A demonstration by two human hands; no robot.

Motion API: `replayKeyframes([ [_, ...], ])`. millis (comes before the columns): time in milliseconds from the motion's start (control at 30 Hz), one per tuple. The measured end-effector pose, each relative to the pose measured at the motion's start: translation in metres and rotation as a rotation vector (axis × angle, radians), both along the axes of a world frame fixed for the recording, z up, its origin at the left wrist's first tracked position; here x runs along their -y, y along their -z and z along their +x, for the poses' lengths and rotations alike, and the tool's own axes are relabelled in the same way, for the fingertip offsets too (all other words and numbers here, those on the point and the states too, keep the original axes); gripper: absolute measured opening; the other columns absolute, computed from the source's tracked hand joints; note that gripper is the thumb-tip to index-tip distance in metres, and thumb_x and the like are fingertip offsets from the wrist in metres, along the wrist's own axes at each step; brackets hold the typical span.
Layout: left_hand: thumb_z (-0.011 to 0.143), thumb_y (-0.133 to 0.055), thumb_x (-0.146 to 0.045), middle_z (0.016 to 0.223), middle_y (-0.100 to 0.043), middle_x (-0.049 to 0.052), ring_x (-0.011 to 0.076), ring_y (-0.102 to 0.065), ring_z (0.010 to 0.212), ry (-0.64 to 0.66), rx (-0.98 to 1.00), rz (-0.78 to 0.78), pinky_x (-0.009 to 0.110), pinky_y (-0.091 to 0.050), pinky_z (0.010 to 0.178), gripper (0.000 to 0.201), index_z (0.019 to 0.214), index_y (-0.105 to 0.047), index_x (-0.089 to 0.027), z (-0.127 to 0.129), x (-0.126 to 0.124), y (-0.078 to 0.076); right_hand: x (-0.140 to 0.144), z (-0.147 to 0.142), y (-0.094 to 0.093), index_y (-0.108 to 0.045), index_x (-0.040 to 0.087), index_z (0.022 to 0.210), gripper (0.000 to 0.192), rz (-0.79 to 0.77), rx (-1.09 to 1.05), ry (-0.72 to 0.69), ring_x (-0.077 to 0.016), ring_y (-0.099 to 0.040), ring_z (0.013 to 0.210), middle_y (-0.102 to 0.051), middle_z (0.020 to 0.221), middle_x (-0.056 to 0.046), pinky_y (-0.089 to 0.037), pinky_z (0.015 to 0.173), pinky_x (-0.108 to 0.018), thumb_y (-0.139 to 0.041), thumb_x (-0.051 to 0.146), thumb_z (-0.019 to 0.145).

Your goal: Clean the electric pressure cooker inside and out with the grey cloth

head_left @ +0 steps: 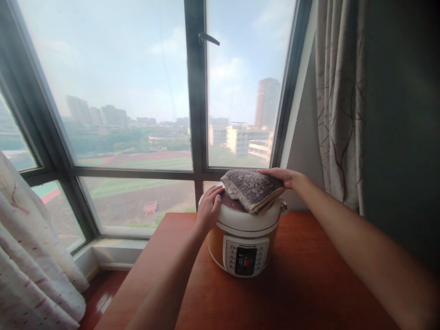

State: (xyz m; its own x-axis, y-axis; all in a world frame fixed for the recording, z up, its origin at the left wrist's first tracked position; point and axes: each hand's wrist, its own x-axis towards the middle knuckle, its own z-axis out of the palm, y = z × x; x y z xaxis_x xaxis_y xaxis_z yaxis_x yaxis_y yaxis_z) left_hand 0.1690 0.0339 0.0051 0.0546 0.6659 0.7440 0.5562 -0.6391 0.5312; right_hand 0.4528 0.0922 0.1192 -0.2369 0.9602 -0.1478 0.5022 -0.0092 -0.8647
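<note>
A white and gold electric pressure cooker point(220, 256) stands upright on the wooden table, its control panel point(245, 255) facing me. On its brown-topped lid lies a folded, dark grey-brown patterned cloth point(252, 187), slightly tilted. My left hand point(210, 207) rests on the left side of the lid with its fingers stretched out, close to the cloth's left edge. At the cloth's right end, my right hand point(283, 177) grips it, fingers over the top; the thumb is hidden.
The reddish-brown table point(309, 284) reaches close to the window point(137, 172). A window handle point(209, 39) sticks out above. Patterned curtains hang at the left point(34, 256) and at the right point(338, 101). A low white sill point(113, 250) runs left of the table.
</note>
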Motion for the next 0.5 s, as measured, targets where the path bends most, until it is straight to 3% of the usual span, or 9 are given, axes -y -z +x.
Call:
replayKeyframes([
  [100,0.095,-0.037,-0.027,0.133,-0.066,0.008,0.0247,-0.05,0.134,-0.009,0.005,-0.013,0.045,-0.038,0.115,0.042,0.12,-0.07,-0.019,0.0,0.001,-0.001,0.006,-0.004,-0.015,-0.069,0.015,0.104,0.026,-0.056,-0.126,-0.102,-0.0247,-0.073,0.093,-0.077,0.098,-0.011,-0.061,0.081,-0.036,-0.058,0.035,0.092],
  [200,0.095,-0.037,-0.027,0.133,-0.066,0.007,0.0243,-0.051,0.134,-0.011,0.004,-0.017,0.045,-0.038,0.115,0.041,0.119,-0.071,-0.021,0.0,0.001,-0.002,0.017,-0.005,-0.038,-0.068,0.016,0.105,0.022,-0.014,-0.168,-0.118,-0.0239,-0.074,0.09,-0.077,0.1,-0.011,-0.061,0.081,-0.034,-0.067,0.027,0.086],
  [367,0.096,-0.035,-0.027,0.132,-0.066,0.007,0.024,-0.051,0.132,-0.024,-0.001,-0.017,0.044,-0.038,0.115,0.042,0.118,-0.071,-0.02,0.001,0.002,-0.003,0.03,0.015,-0.089,-0.068,0.011,0.106,0.024,0.201,-0.183,0.015,-0.0205,-0.072,0.072,-0.076,0.093,-0.013,-0.059,0.073,-0.034,-0.069,0.024,0.086],
  [500,0.096,-0.035,-0.026,0.131,-0.067,0.007,0.0232,-0.052,0.131,-0.024,-0.011,-0.011,0.043,-0.039,0.114,0.042,0.116,-0.071,-0.02,0.003,0.004,-0.003,0.022,0.051,-0.124,-0.07,0.006,0.096,0.024,0.429,-0.034,0.169,-0.0181,-0.071,0.064,-0.074,0.08,-0.011,-0.054,0.074,-0.038,-0.066,0.026,0.085],
])
